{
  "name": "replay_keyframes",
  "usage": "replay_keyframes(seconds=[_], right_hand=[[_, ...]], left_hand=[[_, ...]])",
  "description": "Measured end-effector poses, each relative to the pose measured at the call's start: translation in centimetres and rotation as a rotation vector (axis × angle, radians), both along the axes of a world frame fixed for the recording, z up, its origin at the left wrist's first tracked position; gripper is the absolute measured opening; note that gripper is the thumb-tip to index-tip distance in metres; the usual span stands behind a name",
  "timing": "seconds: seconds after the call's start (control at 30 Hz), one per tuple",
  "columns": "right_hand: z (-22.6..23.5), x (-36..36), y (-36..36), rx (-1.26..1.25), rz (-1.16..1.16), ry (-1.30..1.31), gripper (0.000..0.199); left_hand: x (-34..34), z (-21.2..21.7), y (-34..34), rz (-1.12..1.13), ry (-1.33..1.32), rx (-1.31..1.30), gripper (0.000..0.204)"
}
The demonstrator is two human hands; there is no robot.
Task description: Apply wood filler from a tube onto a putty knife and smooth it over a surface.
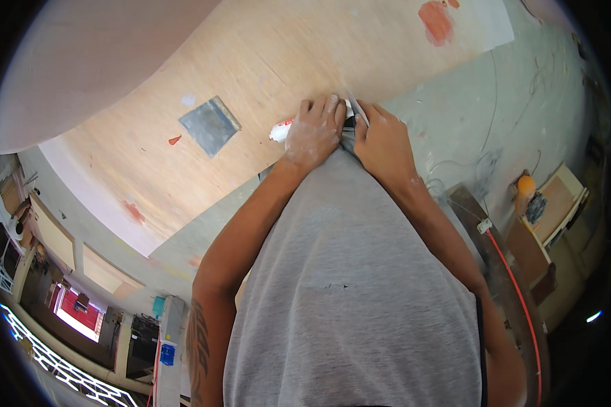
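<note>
At the near edge of the pale wooden panel (pixel 251 74), I have both hands close together, just ahead of the grey shirt (pixel 353 258). The left hand (pixel 312 134), dusted with white powder, lies over the white tube (pixel 280 131) with red marks; its fingers are bent and clamped around the tube, whose one end sticks out to the left. I cannot tell whether the tube touches the panel or is held a little above it. With the right hand (pixel 387 141) I have a thin grey blade (pixel 357 110) pinched between thumb and fingers, its narrow tip pointing away from the body. Something dark shows in the gap between the hands, but too much of it is covered for me to name it.

Left of the hands, well apart from them, a flat square grey plate (pixel 210 127) lies on the panel, and a small red scrap (pixel 174 140) sits just beside it. Toward the far right end of the panel I see a red-orange patch (pixel 436 24). Off to the right, a red hose (pixel 514 278) runs along a brown beam (pixel 473 211).
</note>
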State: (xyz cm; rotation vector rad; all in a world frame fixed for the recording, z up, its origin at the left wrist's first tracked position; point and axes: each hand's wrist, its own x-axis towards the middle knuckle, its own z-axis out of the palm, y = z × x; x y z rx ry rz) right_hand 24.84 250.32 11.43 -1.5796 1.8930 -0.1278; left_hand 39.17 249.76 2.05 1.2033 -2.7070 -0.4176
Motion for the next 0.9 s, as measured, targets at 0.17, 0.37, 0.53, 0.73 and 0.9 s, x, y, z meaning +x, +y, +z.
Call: replay_keyframes(seconds=[0.17,0.37,0.53,0.73,0.9], right_hand=[[0.2,0.3,-0.1,0.034,-0.016,-0.003,0.029],[0.2,0.5,-0.2,0.011,-0.002,0.028,0.029],[0.1,0.7,-0.4,0.015,-0.014,0.031,0.029],[-0.9,0.6,-0.2,-0.088,0.017,0.064,0.03],[-0.9,0.6,-0.7,-0.086,0.033,0.059,0.028]], left_hand=[[-0.1,0.1,0.0,-0.009,-0.027,0.026,0.034],[0.1,0.1,0.1,-0.023,-0.014,0.01,0.031],[0.1,0.1,-0.1,-0.019,-0.014,-0.002,0.029],[0.1,0.1,-0.3,-0.008,0.008,0.002,0.029],[0.2,-0.1,-0.2,-0.001,0.07,-0.033,0.027]])
